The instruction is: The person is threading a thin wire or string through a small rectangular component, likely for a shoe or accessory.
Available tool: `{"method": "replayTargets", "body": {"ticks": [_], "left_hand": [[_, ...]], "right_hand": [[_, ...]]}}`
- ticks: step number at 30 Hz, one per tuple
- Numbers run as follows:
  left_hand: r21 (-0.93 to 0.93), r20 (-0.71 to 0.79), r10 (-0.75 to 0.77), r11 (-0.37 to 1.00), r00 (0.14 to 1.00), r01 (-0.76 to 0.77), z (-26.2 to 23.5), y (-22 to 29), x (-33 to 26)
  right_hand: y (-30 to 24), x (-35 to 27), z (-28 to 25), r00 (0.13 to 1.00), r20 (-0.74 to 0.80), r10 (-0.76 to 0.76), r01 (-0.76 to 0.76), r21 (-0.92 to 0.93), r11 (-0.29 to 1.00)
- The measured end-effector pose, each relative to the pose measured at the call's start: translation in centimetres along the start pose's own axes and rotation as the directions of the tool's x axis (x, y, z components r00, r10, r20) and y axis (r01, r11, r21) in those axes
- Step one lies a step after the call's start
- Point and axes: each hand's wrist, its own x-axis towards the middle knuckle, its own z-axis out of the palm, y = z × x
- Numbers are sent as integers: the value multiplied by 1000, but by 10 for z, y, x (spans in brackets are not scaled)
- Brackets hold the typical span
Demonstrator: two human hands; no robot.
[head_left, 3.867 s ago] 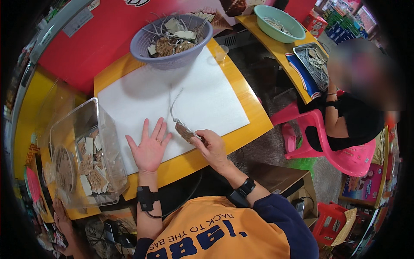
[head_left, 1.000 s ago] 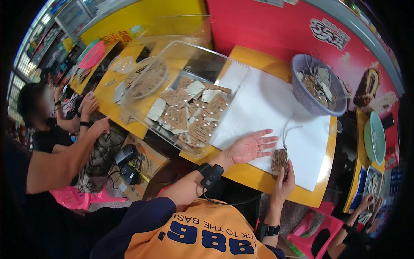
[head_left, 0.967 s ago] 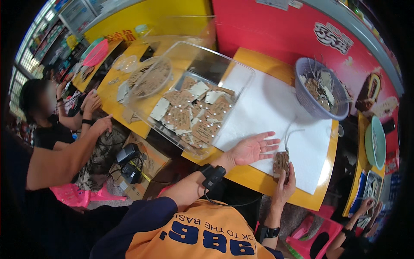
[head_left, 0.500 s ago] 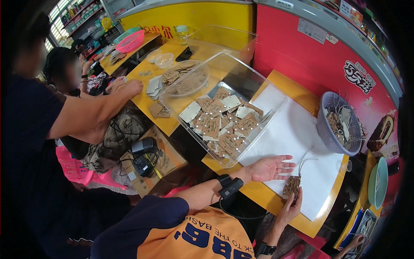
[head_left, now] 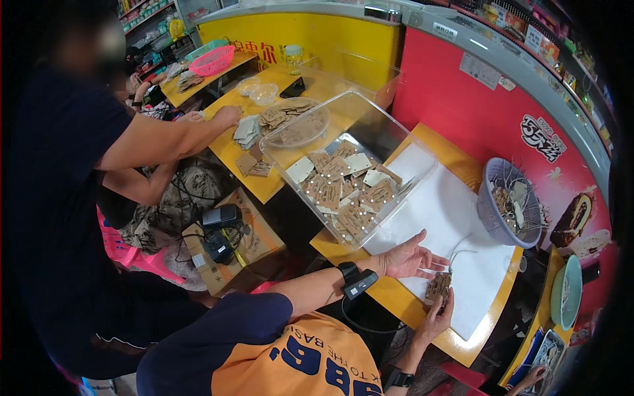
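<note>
My right hand (head_left: 436,319) grips a small stack of brown cardboard tags (head_left: 438,288) above the near edge of the white-covered table. Pale strings (head_left: 463,249) trail from the top of the stack. My left hand (head_left: 411,259) is palm up beside the tags, its fingers stretched toward the string end; whether the fingertips touch the string I cannot tell. Left of the white sheet (head_left: 456,198) stands a clear plastic box (head_left: 396,125) holding many loose brown and white tags (head_left: 340,191).
A purple basket (head_left: 496,221) of strung tags stands at the right. A round clear tray of tags (head_left: 310,136) and white tag piles (head_left: 247,132) lie farther left. Another person's arm (head_left: 162,142) reaches over that table. A cardboard box (head_left: 257,254) carries black devices. A green basin (head_left: 568,294) is far right.
My left hand's fingers have come closer to the top of the tag stack. My right hand with the tags has shifted slightly left. The view has turned a little.
</note>
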Motion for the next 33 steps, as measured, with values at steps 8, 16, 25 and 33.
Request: {"method": "replayTargets", "body": {"ticks": [8, 16, 25, 33], "left_hand": [[-57, 218, 180, 984, 959, -172, 107, 24, -39], [-315, 398, 730, 678, 556, -665, 182, 119, -181], [-417, 157, 950, 313, 271, -853, 119, 169, -272], [-126, 318, 672, 729, 668, -673, 148, 72, -209]], "right_hand": [[-2, -5, -2, 999, 12, -43, 42, 53, 998], [-17, -10, -5, 989, 42, -139, 141, -73, 987], [1, 0, 3, 973, -42, -228, 219, -157, 963], [17, -2, -1, 980, -82, -179, 171, -96, 981]]}}
